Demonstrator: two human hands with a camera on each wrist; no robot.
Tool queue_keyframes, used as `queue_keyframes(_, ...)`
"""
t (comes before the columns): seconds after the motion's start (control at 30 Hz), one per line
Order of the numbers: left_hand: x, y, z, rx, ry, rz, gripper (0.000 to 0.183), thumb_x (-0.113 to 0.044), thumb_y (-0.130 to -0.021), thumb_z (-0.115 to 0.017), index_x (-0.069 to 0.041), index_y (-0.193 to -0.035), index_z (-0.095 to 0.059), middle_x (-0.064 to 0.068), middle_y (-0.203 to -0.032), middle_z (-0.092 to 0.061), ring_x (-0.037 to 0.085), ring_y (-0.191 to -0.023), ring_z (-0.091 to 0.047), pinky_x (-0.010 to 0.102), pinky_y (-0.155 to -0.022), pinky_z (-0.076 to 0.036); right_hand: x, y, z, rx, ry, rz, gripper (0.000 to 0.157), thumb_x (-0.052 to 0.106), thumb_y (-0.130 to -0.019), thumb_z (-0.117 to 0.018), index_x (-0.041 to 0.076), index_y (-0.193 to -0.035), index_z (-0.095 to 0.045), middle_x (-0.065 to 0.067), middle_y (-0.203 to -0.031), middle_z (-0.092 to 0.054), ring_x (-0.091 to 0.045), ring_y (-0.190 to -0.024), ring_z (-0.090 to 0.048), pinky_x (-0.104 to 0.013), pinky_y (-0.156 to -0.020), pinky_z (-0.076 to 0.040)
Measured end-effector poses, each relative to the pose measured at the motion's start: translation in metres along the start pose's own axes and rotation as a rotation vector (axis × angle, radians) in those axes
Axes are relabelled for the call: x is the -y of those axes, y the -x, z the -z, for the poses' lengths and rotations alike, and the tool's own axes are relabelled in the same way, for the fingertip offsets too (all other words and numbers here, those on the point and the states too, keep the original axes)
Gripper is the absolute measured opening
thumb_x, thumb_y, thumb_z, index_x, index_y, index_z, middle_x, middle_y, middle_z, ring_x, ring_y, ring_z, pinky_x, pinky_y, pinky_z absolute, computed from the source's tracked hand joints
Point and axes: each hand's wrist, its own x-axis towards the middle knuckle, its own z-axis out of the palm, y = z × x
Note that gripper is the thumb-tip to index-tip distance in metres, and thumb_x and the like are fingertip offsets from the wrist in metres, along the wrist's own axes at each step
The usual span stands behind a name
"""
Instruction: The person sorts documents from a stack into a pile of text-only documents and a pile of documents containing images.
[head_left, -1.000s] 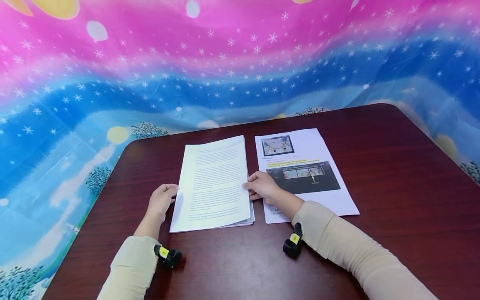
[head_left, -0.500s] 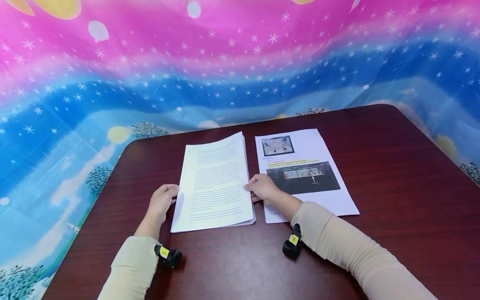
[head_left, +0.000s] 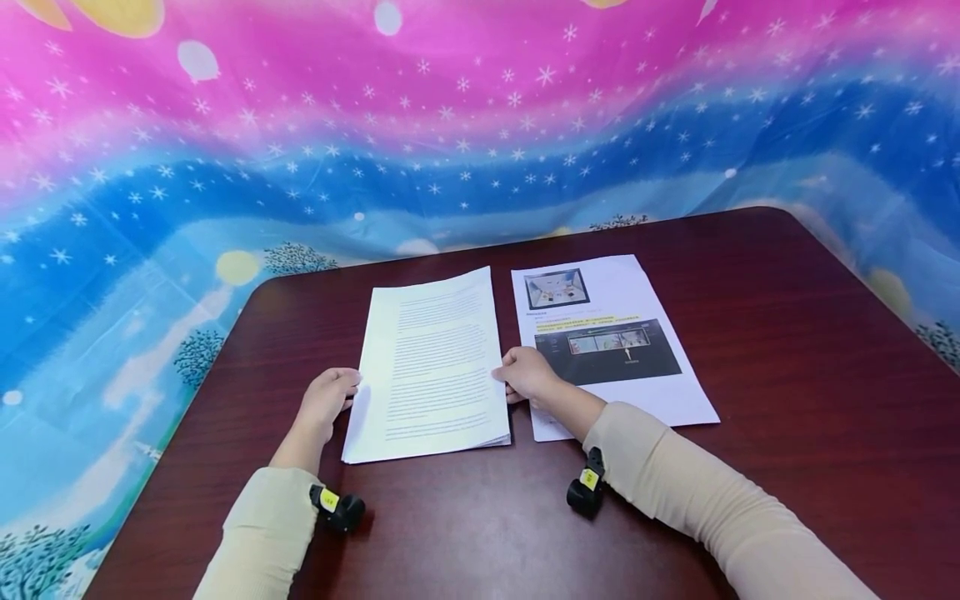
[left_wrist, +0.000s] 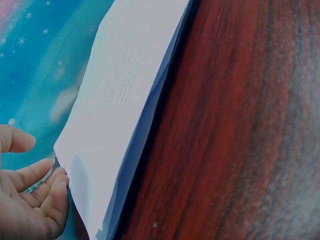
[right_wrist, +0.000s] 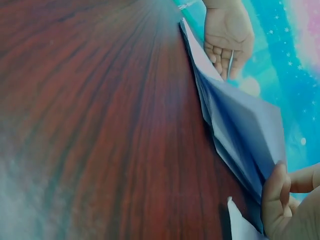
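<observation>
A stack of printed paper point(head_left: 427, 367) lies on the dark wooden table, text upward, its right side raised and bowed. My right hand point(head_left: 528, 375) pinches the right edge, thumb on top and fingers beneath; in the right wrist view the thumb point(right_wrist: 275, 190) presses on the lifted sheets point(right_wrist: 250, 120), which gape apart along the near edge. My left hand point(head_left: 326, 400) is at the opposite edge. In the left wrist view its fingertips point(left_wrist: 61, 175) touch the side of the stack, and the uppermost digit point(left_wrist: 20, 141) stands away from the paper.
Right of the stack lies a second printed sheet point(head_left: 637, 400) with pictures and highlighted text, partly under my right forearm. Black cameras with yellow labels hang at the left cuff point(head_left: 341, 508) and the right cuff point(head_left: 585, 492). A patterned cloth point(head_left: 450, 125) hangs behind the table point(head_left: 465, 533).
The right hand has shifted slightly to the right with the stack's right edge. The upper sheets now cover most of the papers that showed at the lower right. The left hand stays nearly in place.
</observation>
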Motion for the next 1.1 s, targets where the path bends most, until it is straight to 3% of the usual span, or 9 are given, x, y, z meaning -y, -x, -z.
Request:
queue_keyframes(0.2,-0.008,0.007,-0.001,0.025,-0.005,-0.005,0.034,-0.022,-0.088,-0.043,0.003,-0.111,-0.045,0.017,-0.112,-0.047,0.025,-0.101,-0.044,0.031,-0.080,-0.039,0.001,-0.001,0.001,-0.047,-0.007,0.003,0.016,-0.001,-0.078,-0.058,-0.002,-0.084,-0.043,-0.011,-0.065,-0.046,-0.012,-0.044,-0.046,-0.024,-0.043,-0.047)
queue_keyframes(0.37,-0.009,0.007,0.000,0.038,-0.009,0.003,0.034,-0.022,-0.088,-0.043,0.002,-0.112,-0.044,0.016,-0.112,-0.047,0.025,-0.100,-0.044,0.031,-0.080,-0.039,0.000,-0.002,0.001,-0.025,-0.009,-0.008,0.010,0.000,-0.080,-0.056,-0.003,-0.083,-0.047,-0.012,-0.069,-0.048,-0.014,-0.050,-0.050,-0.026,-0.046,-0.048)
queue_keyframes(0.53,0.000,-0.004,0.001,0.034,-0.008,0.000,0.035,-0.024,-0.088,-0.044,0.000,-0.113,-0.044,0.014,-0.110,-0.047,0.023,-0.098,-0.045,0.032,-0.079,-0.040,0.000,-0.002,0.000,0.060,-0.066,0.008,0.007,-0.001,-0.084,-0.047,-0.006,-0.089,-0.049,-0.014,-0.079,-0.052,-0.018,-0.060,-0.054,-0.030,-0.051,-0.050)
queue_keyframes(0.77,0.017,-0.017,0.002,0.055,-0.032,-0.038,0.039,-0.027,-0.088,-0.045,-0.003,-0.118,-0.040,0.013,-0.112,-0.047,0.023,-0.099,-0.046,0.032,-0.078,-0.041,-0.002,-0.001,0.001,0.096,-0.186,0.027,0.014,-0.003,-0.086,-0.041,-0.006,-0.097,-0.049,-0.016,-0.086,-0.054,-0.019,-0.066,-0.056,-0.032,-0.057,-0.050)
queue_keyframes(0.83,0.012,-0.012,0.002,0.064,-0.025,-0.028,0.041,-0.025,-0.087,-0.046,-0.002,-0.120,-0.039,0.015,-0.114,-0.046,0.024,-0.101,-0.044,0.033,-0.080,-0.040,-0.003,-0.002,0.002,0.099,-0.217,0.036,0.014,-0.003,-0.086,-0.040,-0.006,-0.097,-0.049,-0.016,-0.088,-0.054,-0.019,-0.068,-0.056,-0.032,-0.058,-0.050)
queue_keyframes(0.97,-0.019,0.019,0.004,0.073,-0.030,-0.006,0.045,-0.020,-0.086,-0.045,0.002,-0.124,-0.036,0.019,-0.118,-0.042,0.027,-0.103,-0.041,0.035,-0.082,-0.036,-0.004,-0.002,0.004,0.097,-0.263,0.045,0.014,-0.004,-0.085,-0.041,-0.006,-0.096,-0.049,-0.016,-0.088,-0.054,-0.019,-0.068,-0.056,-0.032,-0.058,-0.050)
queue_keyframes(1.1,-0.042,0.041,0.004,0.031,-0.048,-0.001,0.043,-0.018,-0.085,-0.046,0.003,-0.121,-0.040,0.020,-0.114,-0.045,0.025,-0.096,-0.044,0.027,-0.071,-0.039,-0.004,-0.002,0.006,0.099,-0.300,0.045,0.014,-0.005,-0.084,-0.042,-0.006,-0.096,-0.049,-0.015,-0.088,-0.054,-0.019,-0.069,-0.055,-0.032,-0.058,-0.050)
